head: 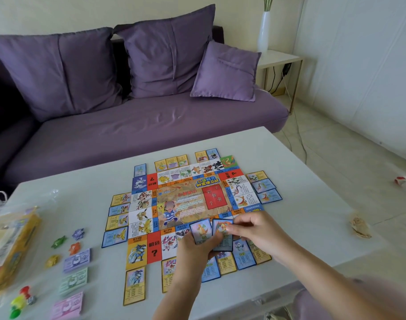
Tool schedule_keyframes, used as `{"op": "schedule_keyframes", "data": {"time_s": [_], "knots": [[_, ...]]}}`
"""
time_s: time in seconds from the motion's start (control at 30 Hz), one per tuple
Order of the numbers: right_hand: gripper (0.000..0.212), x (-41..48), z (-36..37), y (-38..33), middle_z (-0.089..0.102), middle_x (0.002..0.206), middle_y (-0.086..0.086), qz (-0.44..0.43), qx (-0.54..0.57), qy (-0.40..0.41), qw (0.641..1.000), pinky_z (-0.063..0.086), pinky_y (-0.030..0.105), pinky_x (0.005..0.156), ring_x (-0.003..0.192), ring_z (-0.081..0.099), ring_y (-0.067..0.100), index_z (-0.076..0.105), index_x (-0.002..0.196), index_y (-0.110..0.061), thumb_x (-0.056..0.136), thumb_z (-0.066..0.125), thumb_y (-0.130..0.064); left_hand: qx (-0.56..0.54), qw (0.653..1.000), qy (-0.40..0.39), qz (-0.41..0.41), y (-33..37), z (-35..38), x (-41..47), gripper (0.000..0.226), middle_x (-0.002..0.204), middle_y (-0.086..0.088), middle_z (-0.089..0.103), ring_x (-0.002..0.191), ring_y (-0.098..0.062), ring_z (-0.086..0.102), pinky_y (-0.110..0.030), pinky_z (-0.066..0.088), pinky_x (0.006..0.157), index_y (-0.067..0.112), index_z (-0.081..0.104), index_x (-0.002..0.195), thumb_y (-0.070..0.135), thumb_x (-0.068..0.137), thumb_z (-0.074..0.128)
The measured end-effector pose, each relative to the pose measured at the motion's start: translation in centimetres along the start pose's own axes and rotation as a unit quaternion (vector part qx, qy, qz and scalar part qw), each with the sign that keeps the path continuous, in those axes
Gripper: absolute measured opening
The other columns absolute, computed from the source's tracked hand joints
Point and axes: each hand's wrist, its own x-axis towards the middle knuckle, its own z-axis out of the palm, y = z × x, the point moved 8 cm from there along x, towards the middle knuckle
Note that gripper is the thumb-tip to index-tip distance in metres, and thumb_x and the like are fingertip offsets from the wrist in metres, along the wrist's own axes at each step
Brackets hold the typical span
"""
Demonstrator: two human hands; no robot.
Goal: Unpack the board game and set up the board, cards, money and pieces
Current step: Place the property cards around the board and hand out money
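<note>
Over the board's (185, 204) near edge, the left hand (192, 252) gripped a blue-bordered card (198, 232) showing an orange winged creature. The card lay face up, its long axis running from the table's (312, 204) near edge toward the far edge. A second card (222, 236) touched its right side, aligned the same way, and the right hand (255, 229) pinched it with curled fingertips. The board lay flat mid-table, its title upside down to the wearer, ringed by yellow and blue cards (135, 286). The hands hid its near-right squares, and the card print was too blurred to read.

Home living room, purple sofa (132, 125) with cushions (58, 72), low white table (301, 204), vase (264, 31)
</note>
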Motion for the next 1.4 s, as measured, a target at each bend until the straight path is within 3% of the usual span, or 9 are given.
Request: {"op": "schedule_keyframes", "data": {"time_s": [0.17, 0.33, 0.47, 0.57, 0.77, 0.93, 1.07, 1.27, 1.4], "knots": [[0.022, 0.2, 0.5, 0.2, 0.073, 0.089, 0.004, 0.01, 0.082, 0.016, 0.996, 0.059, 0.035, 0.076, 0.083, 0.071, 0.014, 0.071, 0.096, -0.012, 0.092, 0.06, -0.031, 0.003, 1.0, 0.006, 0.017, 0.5, 0.2, 0.4, 0.032, 0.079, -0.013, 0.074, 0.076, -0.025, 0.072, -0.035, 0.059, 0.073, -0.006, 0.065, 0.091, 0.017, 0.074, 0.078], [0.024, 1.5, 1.3, -1.4, 0.069, 0.089, 0.013, 0.001, 0.075, 0.02, 0.997, 0.058, 0.028, 0.065, 0.077, 0.07, 0.018, 0.065, 0.097, -0.008, 0.095, 0.054, -0.03, -0.025, 0.999, 0.008, 0.029, 2.3, 0.2, 1.4, 0.079, 0.087, -0.031, 0.067, 0.075, -0.032, 0.07, -0.047, 0.058, 0.077, -0.018, 0.059, 0.096, 0.044, 0.055, 0.086], [0.006, 4.7, -1.5, -2.1, 0.068, 0.087, 0.006, 0.003, 0.058, 0.068, 0.996, 0.056, 0.036, 0.07, 0.073, 0.068, 0.02, 0.06, 0.092, -0.018, 0.094, 0.057, -0.023, -0.081, 0.997, 0.009, 0.006, 3.7, 0.4, 3.6, 0.026, 0.085, -0.019, 0.061, 0.068, -0.022, 0.065, -0.021, 0.054, 0.053, -0.007, 0.054, 0.089, 0.017, 0.089, 0.064], [0.011, 7.8, -5.0, -2.6, 0.071, 0.084, -0.001, 0.004, 0.068, 0.128, 0.989, 0.051, 0.025, 0.064, 0.072, 0.066, 0.011, 0.065, 0.093, -0.016, 0.085, 0.068, -0.009, -0.169, 0.985, -0.041, -0.019, 5.3, 0.9, 5.4, 0.011, 0.092, -0.017, 0.062, 0.078, -0.024, 0.065, -0.028, 0.059, 0.061, -0.005, 0.053, 0.1, 0.004, 0.096, 0.049], [0.011, 15.8, -10.1, -2.1, 0.062, 0.081, 0.009, 0.016, 0.059, 0.189, 0.98, 0.045, 0.026, 0.052, 0.059, 0.055, 0.016, 0.057, 0.091, -0.006, 0.097, 0.048, -0.009, -0.177, 0.98, -0.084, -0.025, 7.7, 0.5, 9.8, 0.025, 0.103, -0.02, 0.066, 0.092, -0.028, 0.068, -0.036, 0.058, 0.078, 0.007, 0.053, 0.098, -0.011, 0.096, 0.035], [0.007, 22.1, -13.5, -0.9, 0.055, 0.064, -0.002, 0.003, -0.015, 0.222, 0.975, 0.032, 0.022, 0.051, 0.053, 0.042, 0.01, 0.062, 0.088, -0.007, 0.085, 0.065, -0.001, -0.158, 0.984, -0.077, -0.016, 8.9, -0.6, 13.6, 0.028, 0.106, -0.02, 0.067, 0.095, -0.028, 0.067, -0.029, 0.059, 0.066, 0.006, 0.05, 0.11, -0.012, 0.095, 0.035], [0.015, 27.0, -13.5, -0.8, 0.06, 0.078, 0.0, 0.006, -0.033, 0.18, 0.983, 0.036, 0.01, 0.047, 0.062, 0.052, 0.004, 0.059, 0.102, -0.011, 0.089, 0.06, -0.003, -0.17, 0.983, -0.068, -0.029, 8.8, -1.6, 16.5, 0.029, 0.098, -0.02, 0.069, 0.088, -0.029, 0.069, -0.028, 0.058, 0.059, 0.002, 0.046, 0.118, -0.013, 0.095, 0.035], [0.036, 32.7, -12.2, 1.2, 0.067, 0.107, 0.016, 0.069, -0.109, 0.112, 0.985, 0.043, 0.023, 0.06, 0.082, 0.061, 0.019, 0.06, 0.118, -0.01, 0.084, 0.07, -0.006, -0.176, 0.981, -0.076, -0.034, 8.0, -2.0, 18.8, 0.028, 0.095, -0.019, 0.07, 0.087, -0.028, 0.07, -0.025, 0.057, 0.057, -0.002, 0.047, 0.118, -0.012, 0.094, 0.038], [0.048, 33.7, -11.5, 2.2, 0.062, 0.117, 0.011, 0.078, -0.155, 0.113, 0.978, 0.047, 0.033, 0.086, 0.095, 0.059, 0.022, 0.058, 0.125, -0.011, 0.08, 0.075, -0.013, -0.187, 0.978, -0.081, -0.036, 7.5, -2.3, 19.5, 0.026, 0.098, -0.021, 0.07, 0.089, -0.03, 0.07, -0.027, 0.058, 0.06, -0.001, 0.048, 0.116, -0.011, 0.094, 0.039]]}}
